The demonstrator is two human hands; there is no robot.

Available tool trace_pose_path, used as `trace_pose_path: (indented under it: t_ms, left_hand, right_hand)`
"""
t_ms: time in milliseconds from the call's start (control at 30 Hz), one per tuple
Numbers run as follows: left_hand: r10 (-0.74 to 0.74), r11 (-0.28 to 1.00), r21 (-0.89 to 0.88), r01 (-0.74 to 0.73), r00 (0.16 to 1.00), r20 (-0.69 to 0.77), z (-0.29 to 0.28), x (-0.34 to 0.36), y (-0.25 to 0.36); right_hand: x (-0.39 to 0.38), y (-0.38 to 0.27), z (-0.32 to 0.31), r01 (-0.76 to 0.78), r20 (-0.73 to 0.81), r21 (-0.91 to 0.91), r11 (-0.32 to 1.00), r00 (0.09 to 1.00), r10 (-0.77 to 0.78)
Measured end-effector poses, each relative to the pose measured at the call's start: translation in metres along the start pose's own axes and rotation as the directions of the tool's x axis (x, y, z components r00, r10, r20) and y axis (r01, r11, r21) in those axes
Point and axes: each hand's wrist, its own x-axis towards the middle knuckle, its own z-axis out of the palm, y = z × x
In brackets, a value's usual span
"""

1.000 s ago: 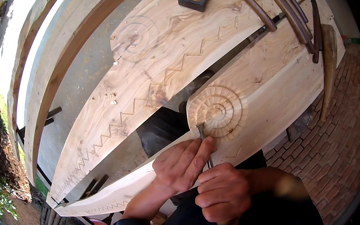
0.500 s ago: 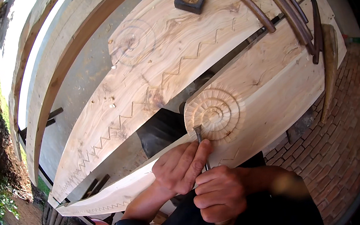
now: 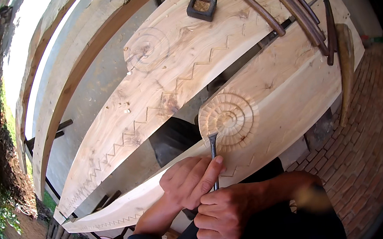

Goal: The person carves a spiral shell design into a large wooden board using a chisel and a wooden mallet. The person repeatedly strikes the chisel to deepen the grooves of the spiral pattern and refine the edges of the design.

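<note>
Head view. Both hands grip a chisel (image 3: 214, 157) at the near edge of the near plank (image 3: 292, 94). The left hand (image 3: 190, 182) pinches the shaft between thumb and fingers just below the tip; the right hand (image 3: 223, 215), closed in a fist, wraps the lower shaft, touching the left. The blade tip rests on the lower rim of a carved spiral (image 3: 227, 120). The far plank (image 3: 181, 68) bears a zigzag groove (image 3: 153, 112), a fainter spiral (image 3: 148, 49) and a small square dish (image 3: 201, 7). Long tools (image 3: 292, 6) lie across both planks' right ends.
</note>
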Motion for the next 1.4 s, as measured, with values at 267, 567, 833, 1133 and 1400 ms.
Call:
trace_pose_path:
  t_ms: [267, 567, 833, 1133, 1400]
  left_hand:
    - [0.01, 1.0, -0.009, -0.01, 1.0, 0.028, 0.006, 0.008, 0.005]
    - [-0.29, 0.773, -0.516, 0.368, 0.929, 0.229, 0.008, 0.055, -0.066]
    - [-0.361, 0.669, -0.572, 0.475, 0.88, 0.309, 0.019, 0.049, -0.073]
    - [-0.411, 0.624, -0.587, 0.516, 0.855, 0.315, 0.017, 0.046, -0.075]
    - [-0.386, 0.627, -0.587, 0.512, 0.859, 0.337, 0.016, 0.045, -0.077]
  right_hand:
    - [0.003, -0.014, -0.025, -0.131, -0.078, 0.041, 0.991, 0.988, 0.134]
    - [0.075, 0.064, -0.086, -0.42, -0.192, 0.761, 0.494, 0.582, 0.79]
    - [0.077, 0.085, -0.09, -0.44, -0.141, 0.78, 0.445, 0.569, 0.81]
    - [0.075, 0.097, -0.101, -0.315, 0.096, 0.936, 0.159, 0.661, 0.744]
    - [0.068, 0.106, -0.094, -0.304, 0.125, 0.946, 0.116, 0.666, 0.736]
